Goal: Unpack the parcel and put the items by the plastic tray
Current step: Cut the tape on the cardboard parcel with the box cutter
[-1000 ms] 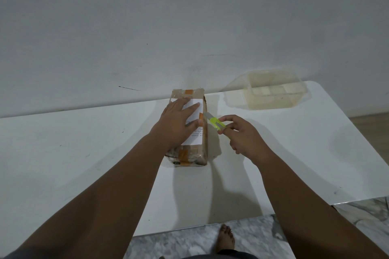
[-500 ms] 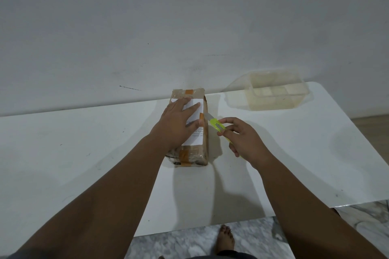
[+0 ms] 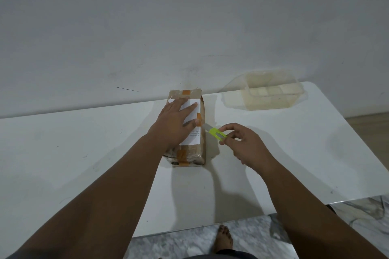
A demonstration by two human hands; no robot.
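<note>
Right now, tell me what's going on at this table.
A person is opening a taped cardboard parcel on a white table. The left hand lies flat on the parcel's top, over its white label, holding it down. The right hand holds a yellow-green utility knife with the blade at the parcel's right side. The parcel looks sealed, nothing is out yet, and the clear plastic tray waits at the far right.

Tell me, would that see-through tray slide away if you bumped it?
Probably. The plastic tray looks thin and empty, so likely light, and the white table looks smooth. It sits low and wide, so it would likely slide rather than tip.
</note>
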